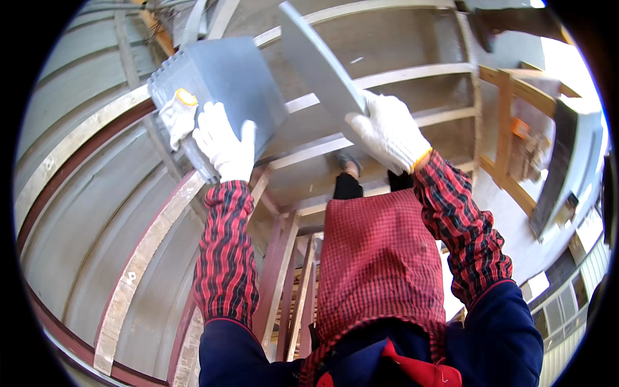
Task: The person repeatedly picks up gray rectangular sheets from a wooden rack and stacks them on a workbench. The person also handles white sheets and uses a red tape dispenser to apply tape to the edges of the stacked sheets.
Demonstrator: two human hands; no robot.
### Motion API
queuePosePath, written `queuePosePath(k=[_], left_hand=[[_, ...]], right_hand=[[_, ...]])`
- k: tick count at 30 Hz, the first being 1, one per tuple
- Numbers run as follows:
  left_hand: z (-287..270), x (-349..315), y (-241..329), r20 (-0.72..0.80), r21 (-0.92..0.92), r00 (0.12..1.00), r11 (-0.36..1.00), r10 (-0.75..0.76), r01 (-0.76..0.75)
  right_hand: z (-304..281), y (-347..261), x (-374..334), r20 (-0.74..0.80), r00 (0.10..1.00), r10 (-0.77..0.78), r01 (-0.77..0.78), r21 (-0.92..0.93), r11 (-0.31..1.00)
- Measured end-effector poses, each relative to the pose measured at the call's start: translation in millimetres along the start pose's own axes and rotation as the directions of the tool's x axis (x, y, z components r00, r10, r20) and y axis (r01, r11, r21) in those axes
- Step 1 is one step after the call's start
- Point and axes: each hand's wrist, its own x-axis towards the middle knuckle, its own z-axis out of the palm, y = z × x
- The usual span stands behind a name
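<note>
Pale rails (419, 73) cross above a brownish floor (400, 46), with grey ridged sheeting (90, 213) on the left and a wooden frame (504, 129) on the right. Slightly blurred, a stack (242, 80) of grey panels sits at the upper left, over the rails, its jagged corners showing along the left side. At its near end is the gloved left hand (225, 142), fingers extended and thumb spread well away from them; whether it presses on the stack I cannot tell. Just left of that hand, a loose glove (177, 119) with an orange cuff lies against the stack. The gloved right hand (390, 126) pinches the lower end of a single panel (319, 61) between thumb and fingers, holding it tilted, right of the stack. A red checked apron (383, 251) hangs below.
</note>
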Motion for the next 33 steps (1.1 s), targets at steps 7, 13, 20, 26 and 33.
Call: queuePosePath(k=[7,13,20,26,33], left_hand=[[-185,-33,215,0.822,-0.21,0.51,-0.698,0.253,0.684],[-190,-98,223,0.669,-0.743,0.711,0.207,0.217,0.636],[-225,-106,232,0.878,-0.224,0.433,-0.624,0.205,0.749],[-277,-83,255,0.837,-0.202,0.461,-0.617,0.295,0.761],[-306,-95,272,0.829,-0.264,0.501,-0.616,0.249,0.742]], right_hand=[[-45,-44,-163,-0.142,0.957,-0.255,0.163,-0.463,0.871],[-44,-32,-230,-0.161,0.967,-0.195,0.081,-0.536,0.84],[-121,36,-330,-0.201,0.978,0.06,-0.005,0.264,0.964],[-99,112,-316,0.202,0.938,0.283,-0.12,0.952,-0.283],[-151,90,-292,0.293,0.955,0.056,-0.24,0.865,-0.441]])
